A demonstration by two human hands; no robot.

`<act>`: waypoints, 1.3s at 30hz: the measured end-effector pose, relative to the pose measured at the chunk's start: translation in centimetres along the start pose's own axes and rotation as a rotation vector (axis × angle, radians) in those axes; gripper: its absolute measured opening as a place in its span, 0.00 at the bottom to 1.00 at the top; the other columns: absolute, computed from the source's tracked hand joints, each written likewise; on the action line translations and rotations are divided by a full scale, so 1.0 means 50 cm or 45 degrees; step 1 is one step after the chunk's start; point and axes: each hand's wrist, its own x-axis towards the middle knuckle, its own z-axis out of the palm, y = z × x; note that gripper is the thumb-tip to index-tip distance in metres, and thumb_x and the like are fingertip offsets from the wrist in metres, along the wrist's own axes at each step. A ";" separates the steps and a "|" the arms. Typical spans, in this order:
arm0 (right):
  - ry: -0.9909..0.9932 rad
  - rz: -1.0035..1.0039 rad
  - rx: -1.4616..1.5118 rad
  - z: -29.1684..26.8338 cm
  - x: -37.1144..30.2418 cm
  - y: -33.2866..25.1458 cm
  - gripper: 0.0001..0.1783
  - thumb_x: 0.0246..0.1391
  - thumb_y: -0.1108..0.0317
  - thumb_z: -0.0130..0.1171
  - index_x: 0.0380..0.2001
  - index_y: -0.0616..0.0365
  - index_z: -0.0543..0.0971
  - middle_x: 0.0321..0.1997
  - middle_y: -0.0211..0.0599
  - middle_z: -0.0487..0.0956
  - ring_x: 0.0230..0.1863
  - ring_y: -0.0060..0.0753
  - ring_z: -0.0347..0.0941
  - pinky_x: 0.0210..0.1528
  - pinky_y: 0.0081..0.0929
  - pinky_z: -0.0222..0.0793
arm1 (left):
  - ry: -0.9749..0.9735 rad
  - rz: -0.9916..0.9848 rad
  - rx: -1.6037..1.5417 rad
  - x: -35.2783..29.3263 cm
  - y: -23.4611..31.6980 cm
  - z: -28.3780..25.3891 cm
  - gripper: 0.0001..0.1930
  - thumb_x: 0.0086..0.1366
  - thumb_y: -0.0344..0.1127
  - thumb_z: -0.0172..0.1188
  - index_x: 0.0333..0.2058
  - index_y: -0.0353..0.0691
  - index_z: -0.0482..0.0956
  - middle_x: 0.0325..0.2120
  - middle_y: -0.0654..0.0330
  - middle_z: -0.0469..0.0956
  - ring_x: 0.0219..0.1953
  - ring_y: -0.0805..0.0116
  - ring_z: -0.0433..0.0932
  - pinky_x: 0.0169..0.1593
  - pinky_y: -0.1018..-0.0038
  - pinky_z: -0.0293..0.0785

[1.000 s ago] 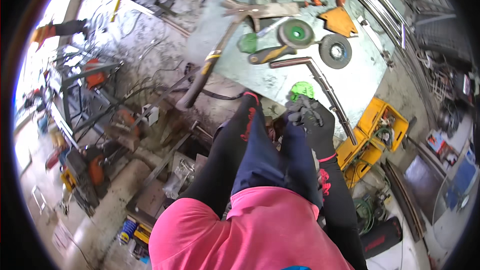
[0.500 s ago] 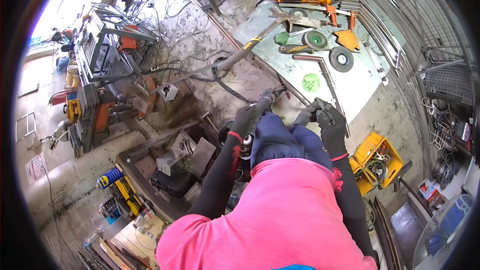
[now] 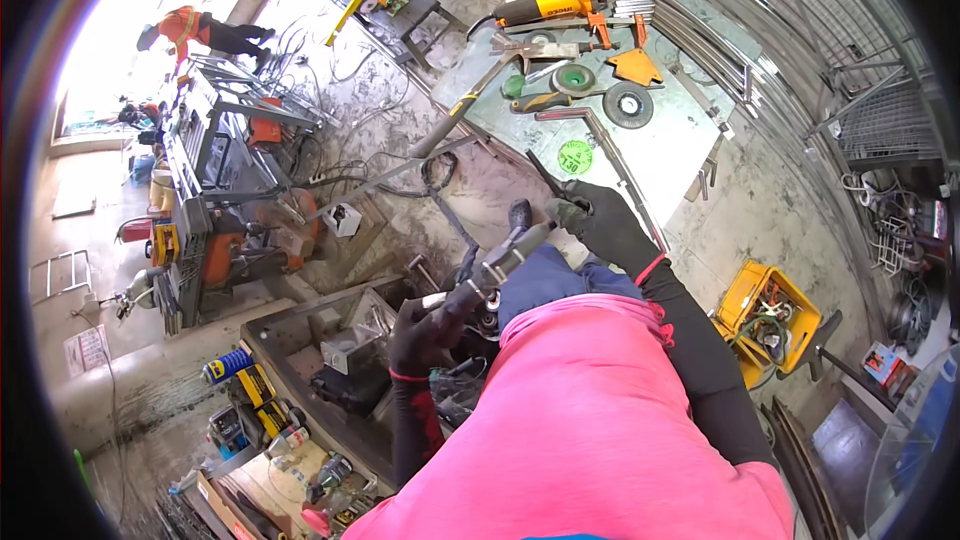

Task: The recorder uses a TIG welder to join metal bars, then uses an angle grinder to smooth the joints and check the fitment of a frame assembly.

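Observation:
My left hand (image 3: 422, 332), in a dark glove, is closed around the rear of a long dark tool with shiny metal fittings (image 3: 500, 262). Its exact kind is not plain. The tool slants up and right across my lap, with its front end close to the fingers of my right hand (image 3: 598, 218). That hand, also gloved, is curled at the table's near edge; what it pinches is hidden. A thin dark bar (image 3: 543, 172) runs up and left from beside it. On the metal tabletop (image 3: 655, 175) lies an L-shaped metal bar (image 3: 622, 165) near a green round mark.
On the table lie a yellow angle grinder (image 3: 545, 6), a hammer (image 3: 460, 110) and grinding discs (image 3: 627, 104). A yellow crate (image 3: 755, 290) stands at right, an open dark box (image 3: 300, 370) at left. Hoses cross the floor. A person in orange (image 3: 190, 30) bends far left.
My left hand has drawn back down and left, bringing the dark tool into plain sight. My right hand has moved up and left. The whole view has shifted, so the table sits further left.

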 end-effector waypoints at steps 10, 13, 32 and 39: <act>0.387 -0.407 -0.057 -0.075 -0.092 -0.073 0.19 0.61 0.64 0.75 0.51 0.63 0.87 0.42 0.46 0.87 0.41 0.40 0.86 0.45 0.37 0.81 | -0.322 0.167 1.089 0.164 0.071 0.199 0.16 0.70 0.42 0.69 0.44 0.32 0.86 0.26 0.65 0.79 0.29 0.77 0.76 0.34 0.68 0.74; 0.452 -0.345 0.058 -0.129 -0.125 -0.083 0.18 0.64 0.67 0.74 0.53 0.65 0.87 0.45 0.41 0.88 0.42 0.33 0.86 0.46 0.31 0.82 | -0.396 0.180 1.048 0.198 0.076 0.270 0.14 0.68 0.40 0.71 0.40 0.33 0.85 0.25 0.66 0.79 0.28 0.77 0.74 0.33 0.69 0.72; 0.352 -0.478 1.920 -0.234 -0.179 0.125 0.26 0.74 0.68 0.59 0.71 0.61 0.75 0.64 0.50 0.84 0.68 0.51 0.81 0.69 0.42 0.79 | -0.393 0.249 0.372 0.240 -0.028 0.400 0.12 0.81 0.35 0.56 0.50 0.32 0.82 0.32 0.62 0.83 0.32 0.75 0.80 0.37 0.74 0.74; 0.774 -0.273 1.400 -0.245 -0.156 0.188 0.18 0.77 0.65 0.57 0.62 0.62 0.81 0.48 0.30 0.84 0.43 0.24 0.81 0.51 0.27 0.77 | -0.461 0.026 0.186 0.246 -0.020 0.404 0.13 0.81 0.37 0.55 0.50 0.32 0.80 0.33 0.61 0.83 0.34 0.73 0.82 0.40 0.73 0.78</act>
